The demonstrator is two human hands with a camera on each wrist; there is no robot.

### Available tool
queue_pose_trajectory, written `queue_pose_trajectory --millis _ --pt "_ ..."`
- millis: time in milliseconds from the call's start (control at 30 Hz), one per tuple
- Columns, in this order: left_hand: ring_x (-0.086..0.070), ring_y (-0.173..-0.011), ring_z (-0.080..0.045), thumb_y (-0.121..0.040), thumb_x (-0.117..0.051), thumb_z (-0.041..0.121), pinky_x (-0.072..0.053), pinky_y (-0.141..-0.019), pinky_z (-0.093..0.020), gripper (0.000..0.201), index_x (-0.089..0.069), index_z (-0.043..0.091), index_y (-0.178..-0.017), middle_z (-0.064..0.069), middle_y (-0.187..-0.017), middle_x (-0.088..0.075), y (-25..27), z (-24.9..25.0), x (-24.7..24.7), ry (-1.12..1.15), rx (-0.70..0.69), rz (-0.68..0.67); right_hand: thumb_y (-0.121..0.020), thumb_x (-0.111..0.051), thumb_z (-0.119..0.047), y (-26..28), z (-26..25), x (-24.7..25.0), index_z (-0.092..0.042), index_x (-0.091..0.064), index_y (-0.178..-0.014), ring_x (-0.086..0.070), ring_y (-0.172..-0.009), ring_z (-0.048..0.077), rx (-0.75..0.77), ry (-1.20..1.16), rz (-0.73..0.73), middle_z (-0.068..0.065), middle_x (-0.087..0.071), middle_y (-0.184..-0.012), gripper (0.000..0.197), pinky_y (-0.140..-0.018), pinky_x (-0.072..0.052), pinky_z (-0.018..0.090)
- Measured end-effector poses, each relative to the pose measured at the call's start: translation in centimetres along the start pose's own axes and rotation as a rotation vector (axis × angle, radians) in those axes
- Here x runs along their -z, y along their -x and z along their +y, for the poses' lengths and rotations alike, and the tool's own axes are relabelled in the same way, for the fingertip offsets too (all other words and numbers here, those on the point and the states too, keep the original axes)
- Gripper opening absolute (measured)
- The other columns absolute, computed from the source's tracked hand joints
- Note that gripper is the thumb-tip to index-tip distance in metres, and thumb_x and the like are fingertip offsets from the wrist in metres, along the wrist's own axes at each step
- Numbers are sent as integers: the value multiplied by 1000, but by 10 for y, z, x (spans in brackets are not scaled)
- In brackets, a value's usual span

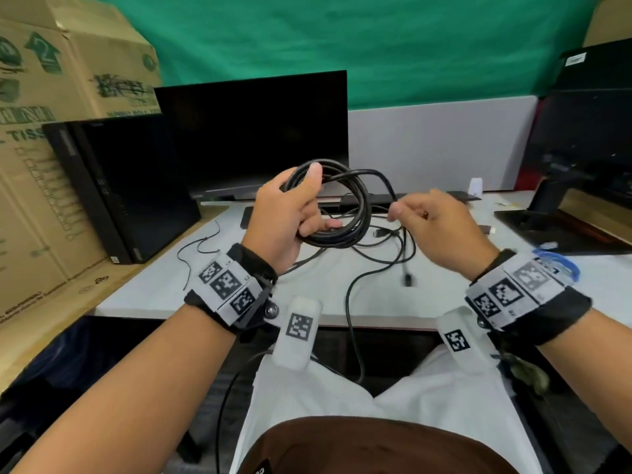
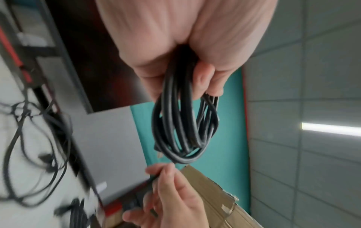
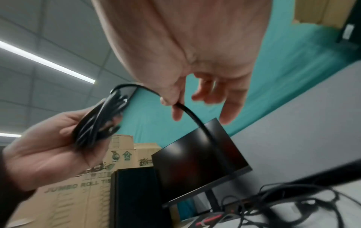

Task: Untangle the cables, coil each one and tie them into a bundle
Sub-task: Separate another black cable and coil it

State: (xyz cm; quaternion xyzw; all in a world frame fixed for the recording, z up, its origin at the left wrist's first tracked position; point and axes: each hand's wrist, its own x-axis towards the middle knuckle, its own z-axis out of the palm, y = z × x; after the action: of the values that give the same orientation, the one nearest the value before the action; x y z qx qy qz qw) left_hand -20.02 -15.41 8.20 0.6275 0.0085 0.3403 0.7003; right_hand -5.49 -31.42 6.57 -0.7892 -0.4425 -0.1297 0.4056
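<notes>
Coil: black cable coil [image 1: 337,203] held in the air above the white desk [image 1: 427,295], in front of the dark monitor [image 1: 253,131]; several loops stacked together
Left hand: left hand [image 1: 285,217] grips the coil's near side, thumb on top, fingers curled through the loops
Free end: cable tail [image 1: 384,181] arcs off the coil's top to the right
Right hand: right hand [image 1: 441,230] pinches the tail between thumb and forefinger; other fingers loose; hands near each other, not touching
Desk: loose black cables [image 1: 379,248] lie tangled below the hands; one strand hangs over the near edge
Edges: computer tower [image 1: 123,189] and cardboard boxes [image 1: 51,131] at left; second monitor's stand [image 1: 561,217] at right; open desk between
</notes>
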Motion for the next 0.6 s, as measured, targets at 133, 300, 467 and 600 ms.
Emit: queue_pose_trajectory --millis 133,300,467,600 --pt "-47 -50 -16 -103 -47 37 -58 -67 -35 32 -50 10 -86 0 -53 -35 6 -7 -22 313 126 -28 -103 -51 -27 5 -14 -4 -11 -73 -79 -64 -63 24 -131 -443 -101 7 -66 -68 36 -59 -56 29" --pt "-66 -72 -21 -105 -41 42 -60 -66 -42 39 -50 10 -86 -4 -66 -46 9 -14 -36 136 44 127 -100 -28 -60 12 -32 -1 -6 -57 -133 -62 -120 33 -222 -1117 -464 18 -65 -128 70 -102 -49 47" --pt "-71 -83 -20 -105 -39 46 -62 -73 -45 38 -55 13 -94 -10 -89 -70 16 -28 -41 -229 -21 273 -97 -57 -40 22 -41 -7 -13 -74 -108 -66 -116 21 -25 -1038 -457 9 -72 -117 34 -100 -51 29" --pt "-66 -106 -23 -105 -41 40 -61 -71 -49 24 -54 24 -118 0 -116 -67 16 -25 -37 -514 107 130 -90 -60 0 19 -38 -11 -4 -70 -99 -72 -100 26 -139 -875 -183 9 -77 -98 14 -81 -59 26"
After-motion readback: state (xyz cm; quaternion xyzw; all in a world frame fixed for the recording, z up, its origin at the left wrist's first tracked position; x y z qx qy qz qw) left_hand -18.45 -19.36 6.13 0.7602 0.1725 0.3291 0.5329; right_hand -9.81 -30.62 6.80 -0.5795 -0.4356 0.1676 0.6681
